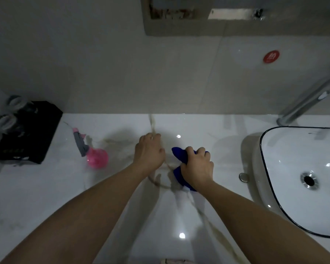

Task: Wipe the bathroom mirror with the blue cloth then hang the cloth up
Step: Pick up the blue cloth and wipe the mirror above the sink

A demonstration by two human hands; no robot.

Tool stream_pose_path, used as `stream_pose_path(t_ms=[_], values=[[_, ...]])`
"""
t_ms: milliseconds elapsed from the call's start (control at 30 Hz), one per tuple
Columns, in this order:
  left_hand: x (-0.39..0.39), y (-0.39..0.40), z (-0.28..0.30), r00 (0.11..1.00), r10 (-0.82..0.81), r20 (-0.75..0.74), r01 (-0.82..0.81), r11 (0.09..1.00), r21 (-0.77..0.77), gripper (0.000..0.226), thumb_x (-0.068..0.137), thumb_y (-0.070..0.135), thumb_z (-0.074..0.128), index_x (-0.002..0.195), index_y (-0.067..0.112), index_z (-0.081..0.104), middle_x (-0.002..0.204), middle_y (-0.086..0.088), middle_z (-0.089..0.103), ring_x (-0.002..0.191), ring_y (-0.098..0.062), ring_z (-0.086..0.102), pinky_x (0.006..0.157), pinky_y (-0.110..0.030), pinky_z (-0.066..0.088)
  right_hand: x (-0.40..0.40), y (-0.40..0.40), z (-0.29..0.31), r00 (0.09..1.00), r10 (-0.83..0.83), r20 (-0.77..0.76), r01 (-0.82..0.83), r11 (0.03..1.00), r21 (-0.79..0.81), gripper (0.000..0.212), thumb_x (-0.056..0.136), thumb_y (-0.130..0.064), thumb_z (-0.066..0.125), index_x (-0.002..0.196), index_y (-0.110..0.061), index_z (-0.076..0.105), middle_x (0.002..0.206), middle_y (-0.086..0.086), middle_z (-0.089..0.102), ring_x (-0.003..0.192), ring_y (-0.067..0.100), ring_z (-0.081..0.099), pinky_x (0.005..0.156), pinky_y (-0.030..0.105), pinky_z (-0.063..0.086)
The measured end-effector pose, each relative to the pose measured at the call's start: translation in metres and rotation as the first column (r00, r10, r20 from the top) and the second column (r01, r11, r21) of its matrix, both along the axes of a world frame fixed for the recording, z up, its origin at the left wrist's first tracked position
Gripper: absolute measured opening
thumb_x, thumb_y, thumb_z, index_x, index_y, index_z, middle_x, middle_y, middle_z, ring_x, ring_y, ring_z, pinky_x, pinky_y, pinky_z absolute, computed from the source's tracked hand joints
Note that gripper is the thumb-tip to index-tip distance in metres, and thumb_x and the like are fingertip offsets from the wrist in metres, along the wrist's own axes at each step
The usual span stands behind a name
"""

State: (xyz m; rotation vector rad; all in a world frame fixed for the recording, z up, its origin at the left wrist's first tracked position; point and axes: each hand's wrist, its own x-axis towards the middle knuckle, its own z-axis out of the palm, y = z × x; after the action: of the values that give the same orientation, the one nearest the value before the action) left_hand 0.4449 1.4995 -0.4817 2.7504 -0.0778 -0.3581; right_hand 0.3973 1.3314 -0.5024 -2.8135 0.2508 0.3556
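A blue cloth [179,154] lies bunched on the white marble counter [46,187], left of the basin. My right hand [197,166] grips it, fingers curled over the top; blue cloth shows beyond the fingers and under the wrist. Just to the left, my left hand [149,151] hovers over the counter with its fingers loosely curled, holding nothing. The lower edge of the mirror [236,14] shows at the top of the view, above a grey ledge.
A pink spray bottle [95,156] lies on its side at the left. A black tray [27,134] with two glasses sits at the far left. A white basin [303,178] and chrome tap [309,100] are on the right. A red sticker [271,56] marks the wall.
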Motion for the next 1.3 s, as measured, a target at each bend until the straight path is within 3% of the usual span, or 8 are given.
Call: stream_pose_path(t_ms=[167, 433, 700, 900, 1133, 1233, 1300], values=[[0.03, 0.009, 0.053, 0.991, 0.046, 0.122, -0.042, 0.999, -0.032, 0.055, 0.101, 0.03, 0.052, 0.152, 0.014, 0.039, 0.158, -0.013, 0.037, 0.146, -0.031, 0.029, 0.115, -0.043, 0.032, 0.035, 0.017, 0.049, 0.985, -0.025, 0.169, 0.024, 1.0, 0.006, 0.034, 0.093, -0.024, 0.053, 0.127, -0.02, 0.05, 0.121, 0.009, 0.049, 0.108, 0.03, 0.046, 0.079, 0.037, 0.039], [0.082, 0.02, 0.136, 0.946, 0.06, 0.32, -0.027, 0.994, -0.107, 0.059, 0.099, 0.027, 0.051, 0.154, 0.011, 0.037, 0.157, -0.014, 0.038, 0.144, -0.032, 0.033, 0.116, -0.044, 0.034, 0.093, 0.032, 0.128, 0.876, -0.045, 0.481, 0.011, 0.997, 0.073, 0.037, 0.088, -0.023, 0.06, 0.125, -0.016, 0.057, 0.117, 0.013, 0.054, 0.104, 0.032, 0.048, 0.083, 0.043, 0.046], [0.121, 0.039, 0.196, 0.848, 0.081, 0.524, -0.061, 0.997, -0.056, 0.059, 0.1, 0.028, 0.053, 0.155, 0.015, 0.034, 0.164, -0.014, 0.025, 0.149, -0.031, 0.024, 0.118, -0.045, 0.03, 0.144, 0.043, 0.189, 0.722, -0.084, 0.687, -0.003, 0.992, 0.124, 0.04, 0.087, -0.026, 0.067, 0.124, -0.015, 0.057, 0.113, 0.012, 0.053, 0.097, 0.027, 0.046, 0.078, 0.036, 0.038], [0.147, 0.041, 0.231, 0.775, 0.123, 0.62, -0.083, 0.992, -0.093, 0.061, 0.101, 0.033, 0.05, 0.157, 0.018, 0.03, 0.165, -0.012, 0.022, 0.15, -0.03, 0.021, 0.119, -0.045, 0.027, 0.178, 0.047, 0.223, 0.568, -0.121, 0.814, -0.008, 0.988, 0.152, 0.044, 0.08, -0.023, 0.074, 0.12, -0.012, 0.06, 0.109, 0.015, 0.054, 0.094, 0.033, 0.05, 0.078, 0.04, 0.042], [0.164, 0.035, 0.236, 0.621, 0.096, 0.778, -0.083, 0.995, -0.057, 0.056, 0.093, 0.03, 0.062, 0.145, 0.016, 0.048, 0.156, -0.017, 0.036, 0.143, -0.036, 0.033, 0.114, -0.053, 0.034, 0.208, 0.047, 0.243, 0.249, -0.002, 0.968, -0.104, 0.994, 0.029, 0.049, 0.076, -0.016, 0.079, 0.119, -0.009, 0.056, 0.113, 0.022, 0.055, 0.095, 0.035, 0.051, 0.079, 0.046, 0.05], [0.171, 0.034, 0.234, 0.591, 0.153, 0.792, -0.113, 0.988, -0.107, 0.062, 0.087, 0.024, 0.069, 0.144, 0.015, 0.046, 0.158, -0.019, 0.032, 0.145, -0.038, 0.03, 0.114, -0.056, 0.032, 0.225, 0.048, 0.24, 0.204, 0.085, 0.975, -0.13, 0.99, -0.059, 0.056, 0.081, -0.029, 0.082, 0.125, -0.012, 0.053, 0.119, 0.022, 0.051, 0.102, 0.033, 0.047, 0.082, 0.046, 0.051], [0.177, 0.036, 0.228, 0.575, 0.179, 0.799, -0.137, 0.983, -0.123, 0.068, 0.084, 0.021, 0.071, 0.145, 0.016, 0.042, 0.159, -0.02, 0.03, 0.146, -0.038, 0.028, 0.115, -0.057, 0.03, 0.232, 0.046, 0.231, 0.196, 0.136, 0.971, -0.137, 0.984, -0.11, 0.058, 0.089, -0.047, 0.074, 0.133, -0.013, 0.056, 0.128, 0.021, 0.046, 0.109, 0.036, 0.047, 0.09, 0.048, 0.047]])
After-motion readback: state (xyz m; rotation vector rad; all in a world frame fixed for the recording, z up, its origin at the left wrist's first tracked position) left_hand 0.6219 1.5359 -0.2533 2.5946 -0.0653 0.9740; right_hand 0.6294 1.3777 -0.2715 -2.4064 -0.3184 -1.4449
